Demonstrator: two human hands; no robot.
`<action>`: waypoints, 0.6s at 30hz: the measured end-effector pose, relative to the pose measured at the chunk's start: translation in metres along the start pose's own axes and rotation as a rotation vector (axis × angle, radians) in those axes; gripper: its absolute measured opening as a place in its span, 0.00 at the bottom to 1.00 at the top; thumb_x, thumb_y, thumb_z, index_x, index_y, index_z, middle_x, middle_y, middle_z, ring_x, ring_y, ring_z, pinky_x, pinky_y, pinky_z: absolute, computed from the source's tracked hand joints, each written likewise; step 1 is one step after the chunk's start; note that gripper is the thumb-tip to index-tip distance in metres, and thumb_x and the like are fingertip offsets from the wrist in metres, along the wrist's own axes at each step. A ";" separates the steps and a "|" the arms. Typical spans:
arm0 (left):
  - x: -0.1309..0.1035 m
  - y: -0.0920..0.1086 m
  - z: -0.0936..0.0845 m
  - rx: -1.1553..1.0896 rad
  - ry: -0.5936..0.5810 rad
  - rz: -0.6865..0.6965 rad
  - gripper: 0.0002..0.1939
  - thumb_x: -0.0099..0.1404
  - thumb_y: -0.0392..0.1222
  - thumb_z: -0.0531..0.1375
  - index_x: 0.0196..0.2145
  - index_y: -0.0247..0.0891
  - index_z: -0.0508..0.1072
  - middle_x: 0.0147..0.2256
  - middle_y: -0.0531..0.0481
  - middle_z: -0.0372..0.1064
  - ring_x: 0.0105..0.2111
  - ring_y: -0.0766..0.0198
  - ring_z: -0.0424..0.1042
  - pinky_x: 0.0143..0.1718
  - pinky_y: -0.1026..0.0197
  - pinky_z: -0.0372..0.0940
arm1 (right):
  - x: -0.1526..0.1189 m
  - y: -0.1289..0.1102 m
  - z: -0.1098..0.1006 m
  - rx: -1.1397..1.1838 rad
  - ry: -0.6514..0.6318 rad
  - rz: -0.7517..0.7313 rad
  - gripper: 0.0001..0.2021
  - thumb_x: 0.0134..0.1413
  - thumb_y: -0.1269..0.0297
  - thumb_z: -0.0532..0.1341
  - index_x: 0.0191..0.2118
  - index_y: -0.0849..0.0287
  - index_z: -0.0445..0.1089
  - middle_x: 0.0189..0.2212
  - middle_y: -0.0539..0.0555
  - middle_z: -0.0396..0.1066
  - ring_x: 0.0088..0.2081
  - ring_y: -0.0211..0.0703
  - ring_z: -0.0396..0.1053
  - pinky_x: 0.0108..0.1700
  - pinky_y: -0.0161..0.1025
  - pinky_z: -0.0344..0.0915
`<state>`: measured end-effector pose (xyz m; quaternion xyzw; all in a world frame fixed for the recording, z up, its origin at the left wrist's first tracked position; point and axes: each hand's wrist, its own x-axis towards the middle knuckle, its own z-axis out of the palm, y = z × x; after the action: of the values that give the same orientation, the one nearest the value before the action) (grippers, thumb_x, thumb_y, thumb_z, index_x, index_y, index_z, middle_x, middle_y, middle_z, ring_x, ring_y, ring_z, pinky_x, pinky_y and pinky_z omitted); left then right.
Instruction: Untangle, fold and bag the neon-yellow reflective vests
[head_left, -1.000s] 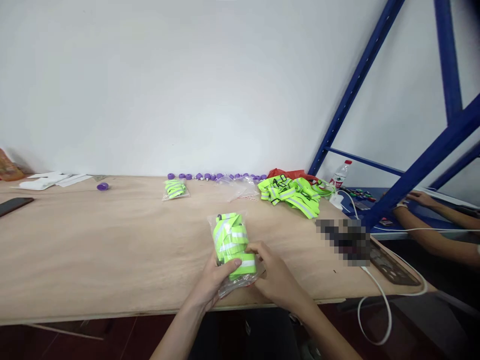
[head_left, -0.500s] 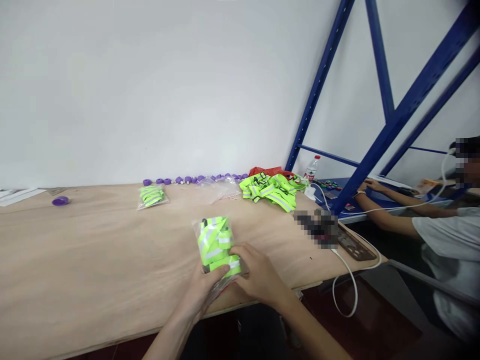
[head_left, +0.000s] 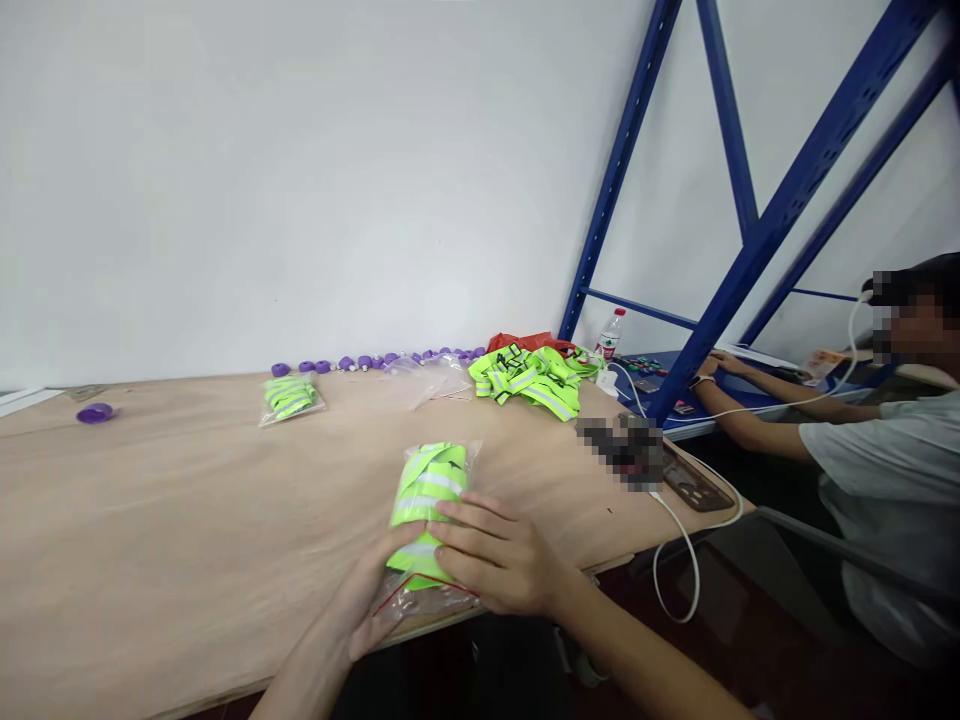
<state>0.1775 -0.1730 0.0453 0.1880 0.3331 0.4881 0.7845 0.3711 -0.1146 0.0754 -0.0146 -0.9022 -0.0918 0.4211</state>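
Note:
A clear plastic bag with folded neon-yellow reflective straps (head_left: 433,481) lies near the table's front edge, its red-lined opening toward me. My left hand (head_left: 373,580) holds the bag's left side, thumb and fingers around it. My right hand (head_left: 499,555) lies over the right side, fingers stretched across the straps. Farther back on the left lies another bag of neon straps (head_left: 291,397). A loose heap of neon straps with black buckles (head_left: 529,378) sits at the back right.
Purple round pieces (head_left: 365,362) line the wall beside clear bags (head_left: 431,380). A purple ring (head_left: 94,413), a bottle (head_left: 611,336), a phone case (head_left: 697,482), white cable (head_left: 697,570) and blue frame (head_left: 720,330) are around. Another person (head_left: 885,450) sits at right.
The bag has turned so its red-lined opening shows at the front. My right hand now lies flatter across it, and my left hand has shifted to its left side. The view has moved slightly.

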 end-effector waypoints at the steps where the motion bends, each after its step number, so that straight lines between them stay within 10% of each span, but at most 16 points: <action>1: 0.001 0.004 -0.006 0.039 -0.033 -0.022 0.28 0.56 0.58 0.69 0.44 0.31 0.77 0.32 0.42 0.79 0.32 0.52 0.79 0.33 0.57 0.71 | 0.001 0.002 0.000 0.032 0.032 0.020 0.09 0.66 0.71 0.57 0.48 0.61 0.71 0.47 0.58 0.79 0.56 0.46 0.72 0.63 0.47 0.65; 5: 0.008 0.026 -0.032 0.366 -0.002 0.179 0.50 0.47 0.86 0.51 0.39 0.33 0.78 0.21 0.45 0.74 0.18 0.59 0.71 0.16 0.65 0.60 | 0.007 0.014 0.004 0.269 0.297 0.470 0.10 0.64 0.71 0.57 0.48 0.57 0.72 0.42 0.57 0.80 0.45 0.43 0.78 0.51 0.41 0.73; 9: 0.011 0.044 -0.022 0.585 0.272 0.736 0.36 0.51 0.73 0.65 0.43 0.37 0.80 0.42 0.41 0.79 0.42 0.54 0.77 0.40 0.61 0.71 | 0.015 0.026 0.019 0.584 0.430 0.952 0.07 0.59 0.62 0.63 0.40 0.57 0.76 0.33 0.52 0.78 0.34 0.43 0.77 0.35 0.34 0.73; 18: 0.027 0.031 0.024 0.316 0.216 0.643 0.24 0.52 0.56 0.72 0.38 0.33 0.80 0.33 0.45 0.79 0.29 0.60 0.75 0.31 0.63 0.69 | 0.022 0.027 0.045 0.896 0.478 1.211 0.14 0.47 0.54 0.71 0.36 0.59 0.80 0.32 0.55 0.79 0.33 0.45 0.74 0.33 0.38 0.72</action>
<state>0.1826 -0.1340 0.0718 0.3491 0.4089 0.6693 0.5128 0.3256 -0.0810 0.0678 -0.3122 -0.5733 0.5250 0.5461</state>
